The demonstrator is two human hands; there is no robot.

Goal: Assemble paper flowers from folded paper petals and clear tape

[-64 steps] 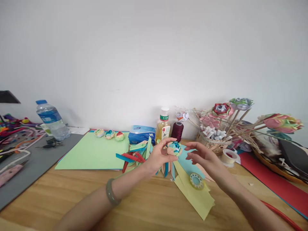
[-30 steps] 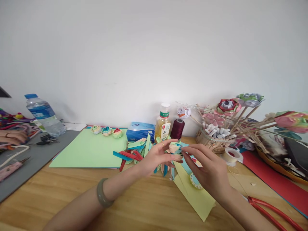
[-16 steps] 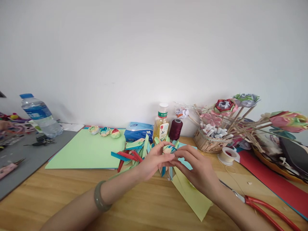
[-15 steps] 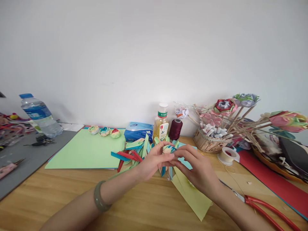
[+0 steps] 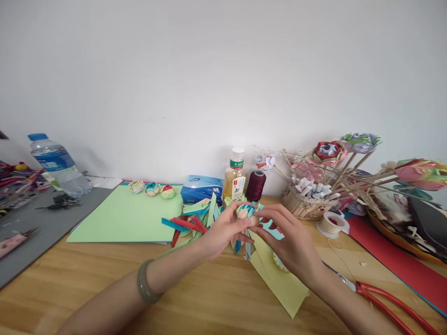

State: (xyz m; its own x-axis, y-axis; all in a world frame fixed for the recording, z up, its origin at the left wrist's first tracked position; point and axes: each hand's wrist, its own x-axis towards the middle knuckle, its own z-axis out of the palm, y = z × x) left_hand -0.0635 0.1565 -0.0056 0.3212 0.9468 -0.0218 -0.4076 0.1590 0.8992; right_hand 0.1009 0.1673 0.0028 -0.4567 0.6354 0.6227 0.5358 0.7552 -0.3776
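Observation:
A small folded-paper flower (image 5: 246, 211) in blue, cream and pale green is pinched between the thumb and fingers of my left hand (image 5: 220, 233). From the other side my right hand (image 5: 291, 237) closes its fingertips on the flower's right edge. Beneath both hands lies a heap of folded paper strips (image 5: 200, 211), red, blue, green and peach. Yellow paper sheets (image 5: 279, 284) lie below my right hand, with a roll of tape (image 5: 279, 263) partly hidden by it. Three similar paper flowers (image 5: 152, 188) rest on the green paper sheets (image 5: 122, 218) at the left.
Behind the strips stand a blue tissue pack (image 5: 201, 188), a drink bottle (image 5: 235, 174) and a dark red thread cone (image 5: 256, 186). Rightward are a basket (image 5: 302, 204) with stemmed flowers, a thread spool (image 5: 332, 225), red-handled scissors (image 5: 380, 298) and red paper (image 5: 394, 260). A water bottle (image 5: 59, 165) leans left.
My right hand has come in from the right to the flower, and its fingers have closed on the edge. The flower has tilted in my left hand, and the scissors have come into view.

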